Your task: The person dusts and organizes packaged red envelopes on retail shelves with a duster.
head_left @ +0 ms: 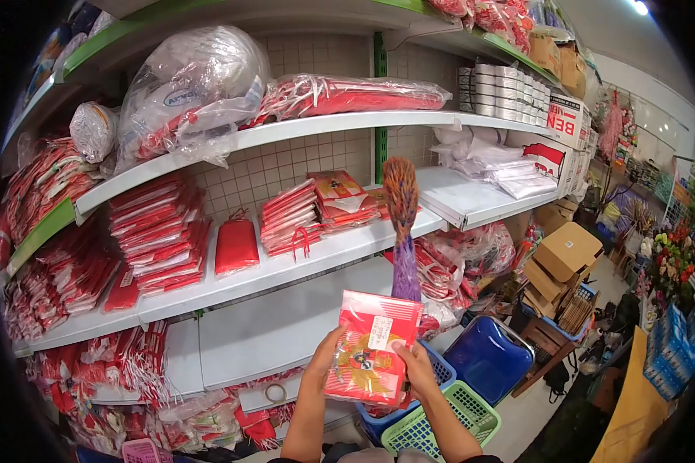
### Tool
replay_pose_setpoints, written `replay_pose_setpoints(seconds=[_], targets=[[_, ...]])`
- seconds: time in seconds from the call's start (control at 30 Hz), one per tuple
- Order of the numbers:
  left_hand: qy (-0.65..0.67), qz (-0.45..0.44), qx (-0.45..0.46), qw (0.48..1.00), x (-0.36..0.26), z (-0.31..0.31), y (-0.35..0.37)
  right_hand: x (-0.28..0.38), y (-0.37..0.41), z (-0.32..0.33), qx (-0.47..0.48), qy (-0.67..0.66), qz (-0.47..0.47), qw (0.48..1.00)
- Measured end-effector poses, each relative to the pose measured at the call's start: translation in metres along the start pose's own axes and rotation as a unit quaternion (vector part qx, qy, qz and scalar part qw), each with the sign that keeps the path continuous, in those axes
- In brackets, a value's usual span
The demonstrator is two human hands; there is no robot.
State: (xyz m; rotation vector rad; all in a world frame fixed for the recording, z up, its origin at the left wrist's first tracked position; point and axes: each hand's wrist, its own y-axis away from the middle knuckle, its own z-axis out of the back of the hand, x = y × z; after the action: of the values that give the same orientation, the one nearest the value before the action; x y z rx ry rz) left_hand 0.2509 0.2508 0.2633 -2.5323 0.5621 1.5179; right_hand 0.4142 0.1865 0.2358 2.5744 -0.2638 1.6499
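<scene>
In the head view I hold a flat stack of red-and-white packets [363, 351] in clear plastic. A gold eagle emblem and a white handwritten label show on the top one. My left hand [322, 363] grips its left edge, fingers mostly behind it. On the right edge is my right hand [415, 369], its thumb on the front beside the label. Directly behind the packets, a brush [401, 197] with brown-orange bristles and a purple wrapped handle points upward. The handle's lower end is hidden, so what supports it cannot be seen.
Curved shelves [247, 287] carry stacked red packets [156, 239] and a red pouch [237, 245]. Bagged goods [197, 92] and white rolls [502, 89] sit higher. Below stand a green basket [483, 409], a blue case [490, 355] and cardboard boxes [567, 251].
</scene>
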Motion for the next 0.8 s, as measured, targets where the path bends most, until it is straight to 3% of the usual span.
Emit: replay_pose_setpoints(seconds=[0.07, 0.13, 0.2, 0.27, 0.37, 0.43, 0.5, 0.53, 0.57, 0.67, 0.77, 0.8], targets=[[-0.145, -0.079, -0.033, 0.986, 0.003, 0.005, -0.006, -0.01, -0.007, 0.015, -0.006, 0.002, 0.027, 1.0], [-0.229, -0.139, -0.046, 0.962, 0.014, 0.02, -0.02, -0.016, -0.015, 0.024, -0.034, 0.117, 0.098, 0.988], [-0.235, -0.151, -0.045, 0.959, 0.023, 0.017, -0.024, -0.011, -0.011, 0.022, -0.06, 0.242, 0.191, 0.949], [-0.23, -0.135, -0.034, 0.963, 0.033, 0.001, -0.025, -0.007, -0.008, 0.013, -0.029, 0.285, 0.199, 0.937], [-0.133, -0.105, -0.068, 0.983, 0.092, 0.0, -0.047, -0.021, -0.005, 0.006, 0.035, 0.338, 0.156, 0.927], [0.056, -0.031, -0.046, 0.997, 0.091, -0.002, -0.039, -0.01, 0.014, -0.01, 0.087, 0.381, 0.143, 0.909], [0.266, -0.067, -0.027, 0.961, 0.075, -0.014, -0.035, -0.015, 0.026, -0.009, 0.085, 0.444, 0.173, 0.875], [0.297, -0.095, 0.021, 0.95, 0.076, -0.003, -0.038, -0.025, 0.034, -0.003, 0.086, 0.49, 0.168, 0.851], [0.4, -0.153, 0.137, 0.893, 0.087, 0.019, -0.052, -0.034, 0.041, 0.003, 0.088, 0.534, 0.164, 0.825], [0.408, -0.181, 0.164, 0.879, 0.078, 0.048, -0.06, -0.039, 0.062, 0.028, 0.085, 0.547, 0.155, 0.818], [0.398, -0.185, 0.158, 0.885, 0.061, 0.054, -0.052, -0.051, 0.061, 0.058, 0.001, 0.584, 0.11, 0.804], [0.395, -0.184, 0.159, 0.886, 0.059, 0.053, -0.049, -0.055, 0.059, 0.064, 0.007, 0.545, 0.093, 0.833]])
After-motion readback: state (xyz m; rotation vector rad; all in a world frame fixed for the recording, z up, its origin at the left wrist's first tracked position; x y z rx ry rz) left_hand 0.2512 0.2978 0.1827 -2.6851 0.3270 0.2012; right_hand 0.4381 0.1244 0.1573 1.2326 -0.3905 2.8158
